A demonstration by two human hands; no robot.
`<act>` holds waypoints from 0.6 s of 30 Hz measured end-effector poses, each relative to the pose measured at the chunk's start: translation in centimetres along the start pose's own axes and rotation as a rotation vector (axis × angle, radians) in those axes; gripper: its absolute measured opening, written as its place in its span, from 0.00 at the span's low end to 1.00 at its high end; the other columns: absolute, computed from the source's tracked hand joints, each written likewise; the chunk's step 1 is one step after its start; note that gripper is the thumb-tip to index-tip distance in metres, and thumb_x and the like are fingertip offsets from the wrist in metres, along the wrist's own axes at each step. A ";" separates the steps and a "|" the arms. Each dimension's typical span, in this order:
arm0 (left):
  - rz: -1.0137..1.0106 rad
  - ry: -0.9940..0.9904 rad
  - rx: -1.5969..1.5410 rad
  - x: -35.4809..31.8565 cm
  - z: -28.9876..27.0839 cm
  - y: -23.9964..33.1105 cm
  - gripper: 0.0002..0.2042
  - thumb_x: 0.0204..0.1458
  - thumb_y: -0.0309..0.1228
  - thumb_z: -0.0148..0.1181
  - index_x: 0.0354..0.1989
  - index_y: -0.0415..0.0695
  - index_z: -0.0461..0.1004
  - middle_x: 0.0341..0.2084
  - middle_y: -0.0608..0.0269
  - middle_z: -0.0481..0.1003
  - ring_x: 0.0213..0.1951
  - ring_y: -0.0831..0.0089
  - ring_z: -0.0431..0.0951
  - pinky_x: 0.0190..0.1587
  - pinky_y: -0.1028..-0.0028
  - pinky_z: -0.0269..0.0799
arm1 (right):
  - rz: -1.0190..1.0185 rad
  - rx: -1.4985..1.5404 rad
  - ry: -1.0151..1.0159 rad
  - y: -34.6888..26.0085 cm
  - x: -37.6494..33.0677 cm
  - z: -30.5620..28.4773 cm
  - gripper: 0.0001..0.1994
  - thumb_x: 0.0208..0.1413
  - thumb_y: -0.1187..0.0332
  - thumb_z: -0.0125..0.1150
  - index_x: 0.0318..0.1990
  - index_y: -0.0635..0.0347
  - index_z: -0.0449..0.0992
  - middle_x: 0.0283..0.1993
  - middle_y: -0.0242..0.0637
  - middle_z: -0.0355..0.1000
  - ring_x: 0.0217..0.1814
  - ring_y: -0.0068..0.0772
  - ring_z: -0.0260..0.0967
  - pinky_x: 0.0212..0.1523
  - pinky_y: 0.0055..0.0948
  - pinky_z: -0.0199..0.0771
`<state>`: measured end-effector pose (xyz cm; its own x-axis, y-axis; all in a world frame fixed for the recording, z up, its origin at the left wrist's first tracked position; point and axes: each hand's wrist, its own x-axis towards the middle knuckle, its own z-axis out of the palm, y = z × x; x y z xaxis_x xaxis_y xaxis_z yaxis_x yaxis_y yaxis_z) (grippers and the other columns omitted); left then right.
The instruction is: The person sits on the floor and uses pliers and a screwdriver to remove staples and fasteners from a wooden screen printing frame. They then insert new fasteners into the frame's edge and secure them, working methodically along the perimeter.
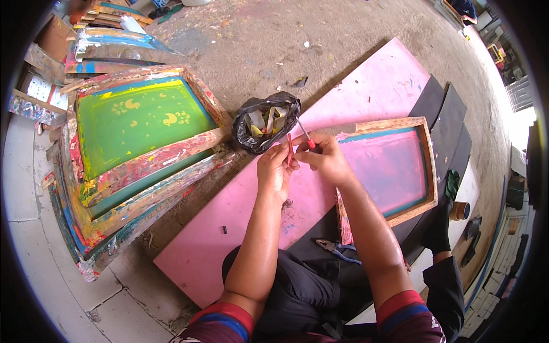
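Rough concrete floor, dusty and flecked with paint, spreads away from a seated person whose legs in dark trousers show at the near edge. Across the lap and floor lies a long pink board, running from near left to far right. On its right part rests a wooden screen-printing frame with pink-stained mesh, and at the left a stack of paint-crusted frames leans together, the top one with green mesh. A black plastic bag of scraps sits just beyond the hands, touching the far edge of the board. Both hands meet over the middle of the board: the left hand is closed, fingertips pinching a thin red strip that stands upright, while the right hand is closed around the red handle of a slim metal tool, whose shaft points up and away toward the bag. The two hands touch or nearly touch at the fingertips. The strip looks light and narrow, probably somewhat flexible, so it would best be held near its lower end between thumb and forefinger, as it is; the tool looks stiff and light, held by its handle. A pair of pliers with blue grips lies on the lap near the right forearm, and a roll of brown tape sits at the right.
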<state>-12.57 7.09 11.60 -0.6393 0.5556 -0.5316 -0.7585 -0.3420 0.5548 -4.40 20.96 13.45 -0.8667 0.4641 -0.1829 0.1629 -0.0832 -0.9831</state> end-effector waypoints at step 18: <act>0.163 0.169 -0.066 -0.3 0.0 1.6 0.20 0.66 0.44 0.68 0.57 0.43 0.79 0.43 0.65 0.81 0.36 0.75 0.77 0.43 0.72 0.74 | 0.008 0.194 0.263 -1.8 4.4 4.7 0.03 0.61 0.73 0.72 0.40 0.61 0.85 0.29 0.30 0.81 0.23 0.14 0.67 0.22 0.19 0.64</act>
<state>-13.58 6.41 12.65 -0.7619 0.3559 -0.5411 -0.6465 -0.4688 0.6019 -10.75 19.03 14.39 -0.7102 0.6724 -0.2086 0.0546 -0.2428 -0.9685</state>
